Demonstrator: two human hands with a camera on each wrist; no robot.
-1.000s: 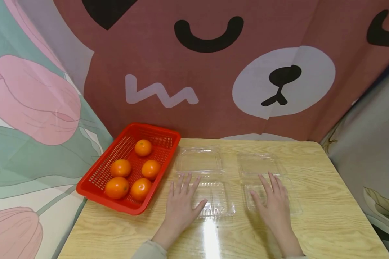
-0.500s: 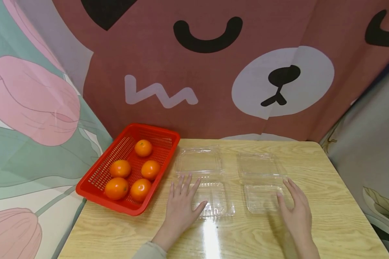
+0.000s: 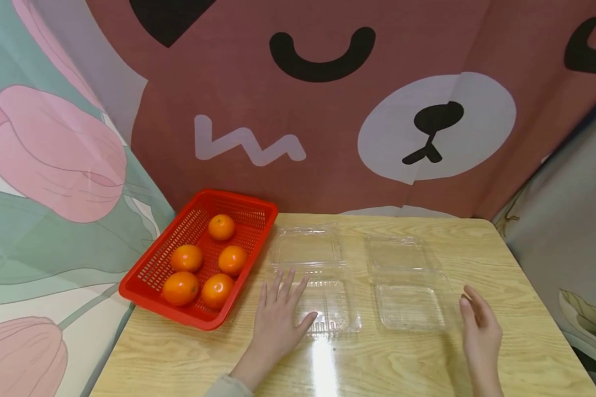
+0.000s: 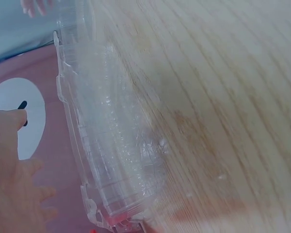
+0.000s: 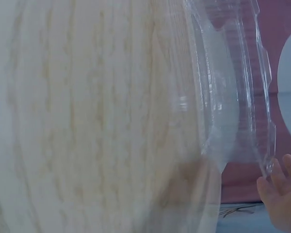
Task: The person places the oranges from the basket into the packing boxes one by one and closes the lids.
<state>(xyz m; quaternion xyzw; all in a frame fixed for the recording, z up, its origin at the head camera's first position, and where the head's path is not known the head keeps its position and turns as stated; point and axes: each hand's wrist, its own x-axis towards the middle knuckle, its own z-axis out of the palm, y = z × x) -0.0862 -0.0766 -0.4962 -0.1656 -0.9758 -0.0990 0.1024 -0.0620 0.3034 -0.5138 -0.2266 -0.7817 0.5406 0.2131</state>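
My left hand (image 3: pixel 278 325), fingers spread and straight, hovers or rests by the left edge of an unfolded clear plastic clamshell box (image 3: pixel 305 248); whether it touches is unclear. The left wrist view shows that hand (image 4: pixel 14 179) beside the same clamshell (image 4: pixel 111 131), holding nothing. A second unfolded clear clamshell (image 3: pixel 409 306) lies to the right. Just past its right side is my right hand (image 3: pixel 482 336), apart from the box, fingers loosely bent and holding nothing. In the right wrist view that hand (image 5: pixel 283 194) appears at the lower right, near a clear clamshell (image 5: pixel 228 82).
A red plastic basket (image 3: pixel 144 306) with several oranges (image 3: pixel 217 290) stands at the left of the wooden table (image 3: pixel 377 369). Behind the table hangs a curtain (image 3: pixel 238 182) with a bear print. A flower-print cloth (image 3: pixel 89 165) hangs at the left.
My right hand has moved from over the right clamshell to the right, past its side, and its fingers are more bent. The left hand has stayed almost in place.
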